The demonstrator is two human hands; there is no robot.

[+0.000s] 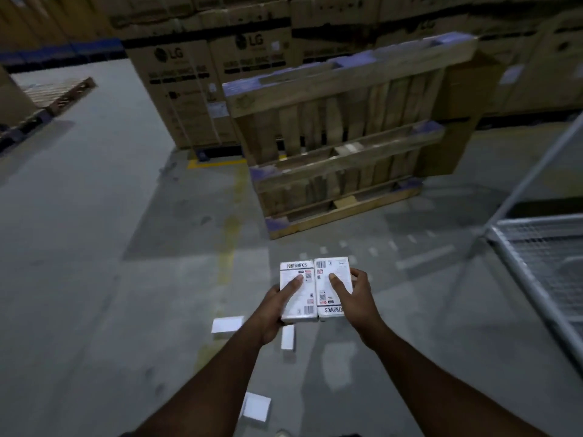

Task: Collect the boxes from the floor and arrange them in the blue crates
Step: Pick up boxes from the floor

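- Left hand [273, 305] grips the left box [296, 290], thumb pressed on its printed face.
- Right hand [355, 299] grips the right box [333, 287], thumb on top.
- Both boxes sit side by side, edges touching, held above the floor [94, 247].
- Three more white boxes [227, 324] lie on the floor below.
- A pallet [340, 143] leans upright ahead.

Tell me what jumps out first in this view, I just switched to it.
Two white boxes held side by side at centre, the left hand gripping one and the right hand the other. Below them, loose white boxes on the floor lie around the forearms. Behind stands a wooden pallet tipped on edge against LG cartons.
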